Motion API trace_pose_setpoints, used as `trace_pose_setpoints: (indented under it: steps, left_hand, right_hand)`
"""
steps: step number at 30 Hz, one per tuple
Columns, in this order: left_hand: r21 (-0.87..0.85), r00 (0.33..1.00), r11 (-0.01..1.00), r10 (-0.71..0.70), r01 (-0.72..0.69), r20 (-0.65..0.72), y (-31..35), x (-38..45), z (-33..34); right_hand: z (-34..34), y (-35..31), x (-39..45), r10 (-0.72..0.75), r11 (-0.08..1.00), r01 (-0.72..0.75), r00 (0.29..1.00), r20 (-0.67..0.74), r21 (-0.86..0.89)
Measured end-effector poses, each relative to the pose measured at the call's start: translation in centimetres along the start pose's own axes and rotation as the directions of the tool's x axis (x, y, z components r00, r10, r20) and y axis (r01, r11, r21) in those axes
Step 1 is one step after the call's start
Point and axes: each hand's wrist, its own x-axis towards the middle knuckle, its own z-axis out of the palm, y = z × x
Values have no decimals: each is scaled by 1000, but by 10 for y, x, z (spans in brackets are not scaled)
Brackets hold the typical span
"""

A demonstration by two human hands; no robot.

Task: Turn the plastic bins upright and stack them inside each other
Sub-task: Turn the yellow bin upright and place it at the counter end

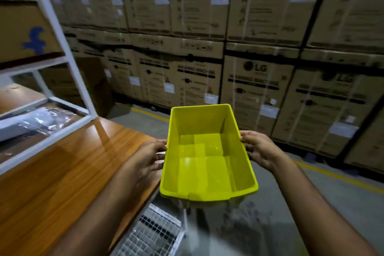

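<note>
I hold a yellow bin (207,151) upright in the air, its open top facing me, just past the right edge of the wooden table (62,172) and above the grey floor (311,203). My left hand (145,160) grips its left wall, fingers curled against the outside. My right hand (259,151) grips the right rim, thumb on top. A wire-mesh rack (153,233) lies below. Stacked cartons (249,48) fill the background; a white shelf (62,64) stands to the left.
</note>
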Motion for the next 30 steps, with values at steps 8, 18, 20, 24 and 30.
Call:
trace_pose_setpoints:
  steps: [8,18,20,24,30]
  left_hand:
    - [-157,946,981,58,-113,-319,29,41,-59]
    - [-232,653,932,7,-278,-757,20,32,-97]
    - [-252,596,922,-29,-295,-803,12,24,-95]
    - [-265,525,912,-66,-314,-849,-1,11,-89]
    - [-289,470,905,-117,-312,-875,-18,-6,-84]
  right_hand:
    - [83,-34,156,48,994,-13,943,328,-110]
    - [207,-56,276,208,967,-25,644,736,-253]
    - [223,-52,282,238,961,-24,583,777,-276]
    - [244,-39,286,282,950,-16,468,838,-311]
    - [248,-14,278,333,939,-64,415,847,-338]
